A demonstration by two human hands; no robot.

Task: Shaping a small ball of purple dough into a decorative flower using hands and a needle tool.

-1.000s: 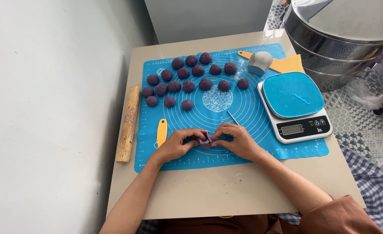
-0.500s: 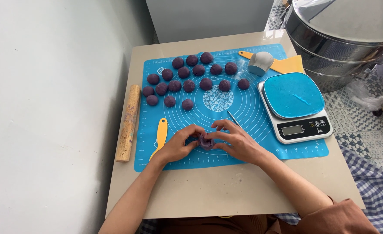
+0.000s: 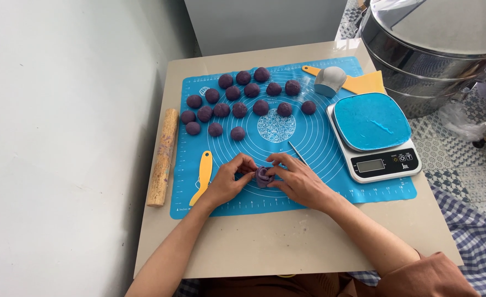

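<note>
Currently both hands meet at the near middle of the blue silicone mat [image 3: 364,190]. Left hand [image 3: 227,181] and right hand [image 3: 298,179] pinch a small purple dough piece [image 3: 263,176] between their fingertips; fingers narrow, closed around it from either side. Piece rests on the mat, folded or rolled, rose-like in form.

Handling, as judged: dough looks soft, light, easily dented; likely a little tacky. Best held low at the base with fingertip pads, gentle pressure, since squeezing the upper folds would flatten them.

Counts:
- purple dough balls [image 3: 239,110], far-left part of mat: 17, in loose rows, apart from the worked piece.
- wooden rolling pin [image 3: 163,157]: 1, off the mat's left edge, on the table [image 3: 309,242].
- yellow plastic knife [image 3: 203,176]: 1, just beside the left hand.
- thin metal pick [image 3: 296,152]: 1, partly behind the right hand.
- kitchen scale [image 3: 375,135] with blue top: 1, right side of mat.
- yellow scraper [image 3: 364,83]: 1, with a grey rounded tool [image 3: 330,80] on it.
- steel steamer pot [image 3: 435,49]: 1, beyond the table's right corner.
</note>
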